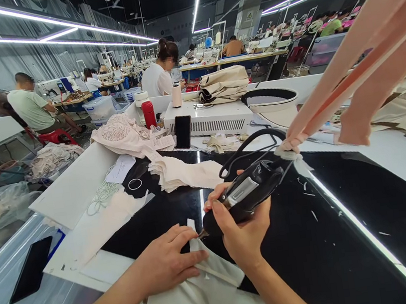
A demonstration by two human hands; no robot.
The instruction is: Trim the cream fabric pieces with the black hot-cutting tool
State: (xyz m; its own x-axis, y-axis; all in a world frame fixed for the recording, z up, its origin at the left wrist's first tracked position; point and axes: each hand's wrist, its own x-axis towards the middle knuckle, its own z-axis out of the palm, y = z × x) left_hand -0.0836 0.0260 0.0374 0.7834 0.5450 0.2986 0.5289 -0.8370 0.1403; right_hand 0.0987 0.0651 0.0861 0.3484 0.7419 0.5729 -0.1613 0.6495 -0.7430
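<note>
My right hand [244, 226] is wrapped round a black corded hand-held electric tool [246, 188] with a silver plate on its side. The tool's narrow metal tip [202, 233] points down to the left, at the edge of a cream fabric piece [219, 265]. My left hand [171, 259] lies on that fabric with fingers stretched out, close beside the tip. Pink fabric strips [342, 42] hang from above and are knotted near the tool's rear end, where the black cord [249, 135] loops.
A glossy black panel [335, 234] covers much of the worktop, with small white scraps on it. Behind lie stacked cream fabric pieces [190, 171], a phone [183, 131], a red bottle [148, 114] and a white box [213, 115]. Another phone [30, 269] rests at left. Co-workers sit beyond.
</note>
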